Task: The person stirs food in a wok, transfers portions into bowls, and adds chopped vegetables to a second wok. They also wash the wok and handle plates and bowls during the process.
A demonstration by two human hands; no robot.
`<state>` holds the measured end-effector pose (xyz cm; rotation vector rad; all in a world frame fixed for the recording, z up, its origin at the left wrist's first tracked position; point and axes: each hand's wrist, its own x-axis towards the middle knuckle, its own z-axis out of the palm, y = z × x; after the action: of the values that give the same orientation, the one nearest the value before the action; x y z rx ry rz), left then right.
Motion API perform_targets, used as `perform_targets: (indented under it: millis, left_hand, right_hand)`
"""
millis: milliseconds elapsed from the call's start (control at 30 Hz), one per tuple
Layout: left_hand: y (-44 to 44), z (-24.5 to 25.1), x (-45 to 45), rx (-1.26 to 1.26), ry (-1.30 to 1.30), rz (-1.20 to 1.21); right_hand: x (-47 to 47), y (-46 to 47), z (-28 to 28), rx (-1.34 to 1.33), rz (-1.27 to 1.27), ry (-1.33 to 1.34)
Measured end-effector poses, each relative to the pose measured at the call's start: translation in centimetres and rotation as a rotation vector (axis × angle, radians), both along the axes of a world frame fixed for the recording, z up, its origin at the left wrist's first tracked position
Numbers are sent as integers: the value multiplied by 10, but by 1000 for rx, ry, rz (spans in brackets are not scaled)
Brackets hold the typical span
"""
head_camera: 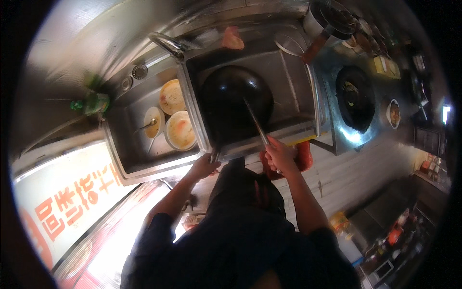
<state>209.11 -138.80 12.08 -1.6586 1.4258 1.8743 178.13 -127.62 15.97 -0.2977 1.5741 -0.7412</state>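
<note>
My left hand (204,168) grips the short handle of a black wok (231,85) at the front edge of the right sink basin. The wok lies within that basin (296,86); I cannot tell whether its inner or outer side faces up. In my right hand (280,154) is the shaft of a long metal utensil (257,123). This utensil reaches forward over the wok, and its far end meets the dark surface near the middle. The shape of that end is lost against the black metal.
Soiled bowls (181,130) and a spoon (153,121) sit in the left basin (124,144). A faucet (169,45) rises behind the divider. At right, another wok (355,97) rests on the stove, beside a small bowl (394,113). Below my right hand is a red plastic container (304,156).
</note>
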Motion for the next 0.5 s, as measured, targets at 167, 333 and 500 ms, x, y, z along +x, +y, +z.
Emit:
perform_targets:
  millis: [167, 333, 500]
  left_hand:
    - [-77, 3, 18, -374, 10, -683]
    - [-209, 35, -45, -920, -127, -469]
    - [-304, 53, -103, -1353, -142, -239]
  right_hand:
    - [9, 4, 7, -302, 220, 426]
    - [11, -6, 20, 40, 88, 58]
    - [13, -10, 29, 56, -366, -428]
